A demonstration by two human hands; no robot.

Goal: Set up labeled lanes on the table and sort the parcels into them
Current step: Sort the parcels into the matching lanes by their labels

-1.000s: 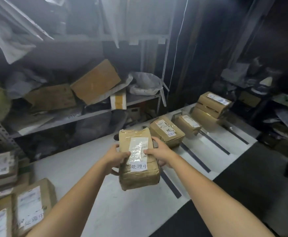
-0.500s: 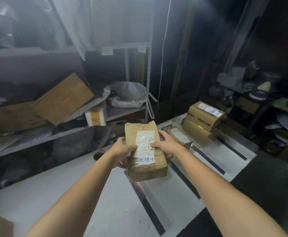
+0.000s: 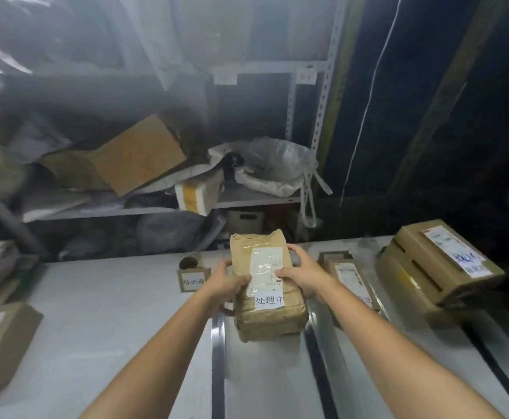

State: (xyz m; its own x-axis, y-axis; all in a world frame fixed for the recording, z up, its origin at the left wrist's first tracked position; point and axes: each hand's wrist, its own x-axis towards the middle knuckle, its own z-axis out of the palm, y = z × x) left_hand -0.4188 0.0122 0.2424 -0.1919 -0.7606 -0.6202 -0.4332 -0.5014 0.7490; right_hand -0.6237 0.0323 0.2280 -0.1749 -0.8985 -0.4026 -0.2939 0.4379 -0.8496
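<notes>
Clamped at nine and three o'clock by left hand [image 3: 227, 282] and right hand [image 3: 306, 275], fingers curled on the parcel [image 3: 270, 316], marked 处理中. Poised over the lane [image 3: 265, 376] between two tape strips [image 3: 218, 352]; touching the table [image 3: 111, 328] or not, unclear. Lower flat, square to strips, clear of the card [image 3: 193, 281] at nine o'clock.

We see a tan-brown parcel [image 3: 270, 319] bearing a white label [image 3: 270, 299] with black characters, a pale grey worktop [image 3: 126, 328] crossed by black stripes [image 3: 218, 358], and, on the grey shelf [image 3: 262, 199], a white box [image 3: 197, 196] banded in yellow.
</notes>
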